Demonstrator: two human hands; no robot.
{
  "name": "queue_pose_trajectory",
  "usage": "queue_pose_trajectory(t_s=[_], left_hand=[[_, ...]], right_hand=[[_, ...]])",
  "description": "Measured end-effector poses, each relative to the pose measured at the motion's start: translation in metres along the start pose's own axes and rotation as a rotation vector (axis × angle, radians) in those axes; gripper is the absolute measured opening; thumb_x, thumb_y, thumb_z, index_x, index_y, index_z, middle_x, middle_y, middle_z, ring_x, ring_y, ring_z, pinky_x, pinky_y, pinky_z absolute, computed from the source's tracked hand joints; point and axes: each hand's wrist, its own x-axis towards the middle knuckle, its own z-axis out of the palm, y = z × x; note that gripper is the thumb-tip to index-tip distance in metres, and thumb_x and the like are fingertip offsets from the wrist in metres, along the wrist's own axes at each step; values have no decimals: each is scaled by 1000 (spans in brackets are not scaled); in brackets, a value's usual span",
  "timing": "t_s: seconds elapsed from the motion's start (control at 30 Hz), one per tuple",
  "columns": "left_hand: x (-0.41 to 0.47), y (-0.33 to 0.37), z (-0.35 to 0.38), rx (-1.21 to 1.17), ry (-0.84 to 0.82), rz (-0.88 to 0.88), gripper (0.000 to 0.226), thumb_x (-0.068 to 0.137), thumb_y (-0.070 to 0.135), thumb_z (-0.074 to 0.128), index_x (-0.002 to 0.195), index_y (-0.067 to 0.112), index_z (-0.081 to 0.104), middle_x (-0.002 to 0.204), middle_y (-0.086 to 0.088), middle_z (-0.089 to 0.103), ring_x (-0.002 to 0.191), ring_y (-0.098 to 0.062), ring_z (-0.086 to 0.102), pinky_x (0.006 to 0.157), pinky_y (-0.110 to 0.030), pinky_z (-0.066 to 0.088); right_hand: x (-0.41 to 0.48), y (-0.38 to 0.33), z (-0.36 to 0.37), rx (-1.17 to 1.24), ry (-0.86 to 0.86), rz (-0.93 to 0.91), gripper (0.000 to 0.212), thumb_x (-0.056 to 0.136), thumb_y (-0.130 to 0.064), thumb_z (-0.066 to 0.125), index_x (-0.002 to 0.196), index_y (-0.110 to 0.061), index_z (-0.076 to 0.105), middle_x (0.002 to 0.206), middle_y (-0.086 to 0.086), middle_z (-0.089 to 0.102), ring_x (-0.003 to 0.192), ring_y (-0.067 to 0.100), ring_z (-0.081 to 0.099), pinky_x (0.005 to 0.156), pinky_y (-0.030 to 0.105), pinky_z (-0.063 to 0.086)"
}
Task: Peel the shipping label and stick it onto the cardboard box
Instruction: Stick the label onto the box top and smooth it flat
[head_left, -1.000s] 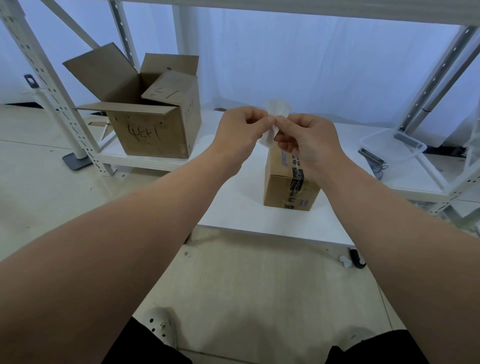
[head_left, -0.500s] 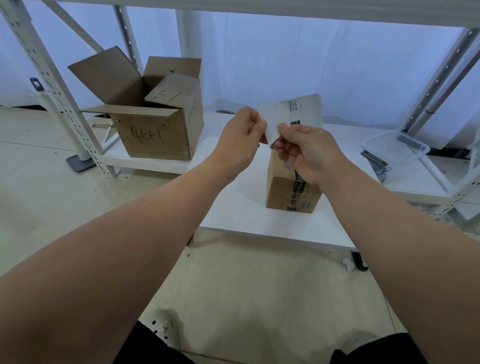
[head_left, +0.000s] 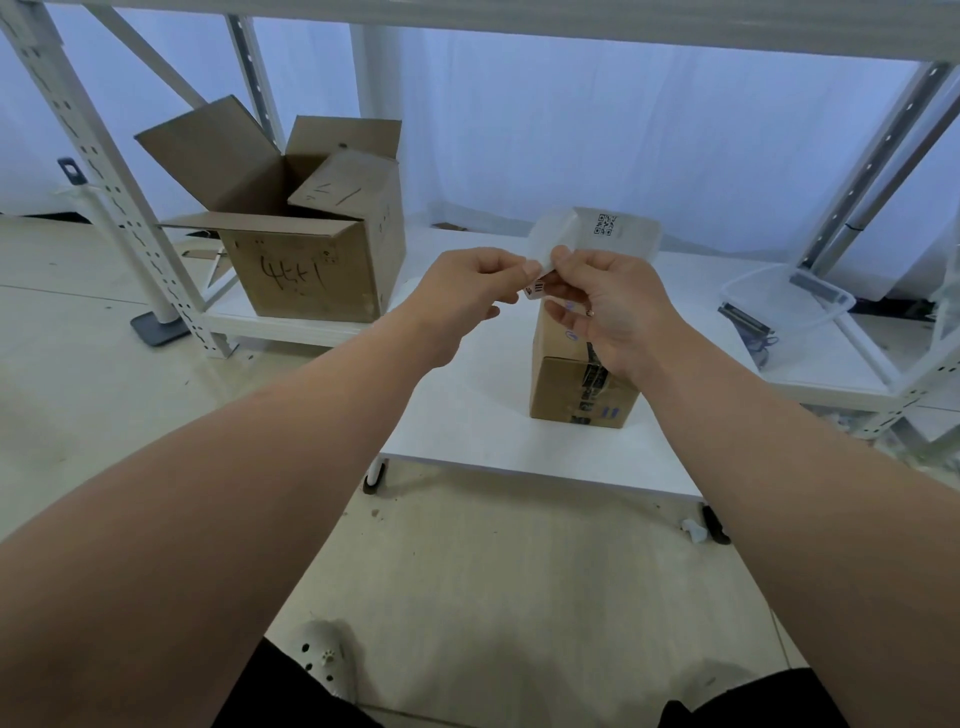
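Centre of frame: left hand (head_left: 467, 291) and right hand (head_left: 613, 306) raised together above a white table (head_left: 467, 410), fingertips meeting. Left hand: thumb and forefinger closed in a pinch on the lower left corner of the shipping label (head_left: 631, 239), remaining fingers curled toward the palm. Right hand: thumb and forefinger pinching the same corner from the opposite side, the other 3 fingers loosely spread below. Shipping label: white sheet held in the air just above centre, rising behind the fingertips, 1 square code printed near its top edge, left corner curling away as a thin layer; whether sticker or backing, cannot tell. Right of centre, directly beneath the right hand: closed cardboard box (head_left: 563, 387), upright on the table, top hidden by the hand and wrist, dark printed tape down its near face, well apart from the label. Upper left of the frame: larger open carton (head_left: 311, 270), flaps raised, handwriting on its front, resting on a low white shelf (head_left: 291, 328). Right edge: clear plastic tub (head_left: 779, 296) on the same shelf level. Bottom of the frame: pale floor (head_left: 493, 597) and 1 white perforated shoe (head_left: 322, 660).
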Motion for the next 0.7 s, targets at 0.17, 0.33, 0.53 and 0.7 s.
queue_pose_trajectory(t_s=[0.17,0.33,0.53,0.7], left_hand=[[1,2,-4,-52,10,-69,8,85,27,67,84,20,70,87,3,67,81,-13,56,75,-26,42],[3,7,-4,-154,34,-173,8,84,22,65,86,15,68,83,3,65,75,-13,55,69,-25,41],[4,4,-3,-138,28,-118,8,87,24,65,86,18,69,86,3,66,77,-12,54,70,-24,40],[6,-2,-5,-93,34,-96,9,88,28,65,86,21,70,87,5,66,76,-9,54,71,-24,40]], right_hand=[[-1,-1,1,79,-27,33,17,89,-18,64,75,-10,67,74,3,72,71,10,66,70,26,55],[-1,-4,1,147,-59,48,14,87,-17,67,76,-9,67,77,4,72,73,12,67,71,27,55],[1,-3,2,191,-30,43,13,87,-16,67,76,-10,67,78,4,73,71,11,68,68,26,54],[2,-1,3,177,-7,46,11,88,-15,66,78,-9,66,81,5,72,73,13,68,67,24,55]])
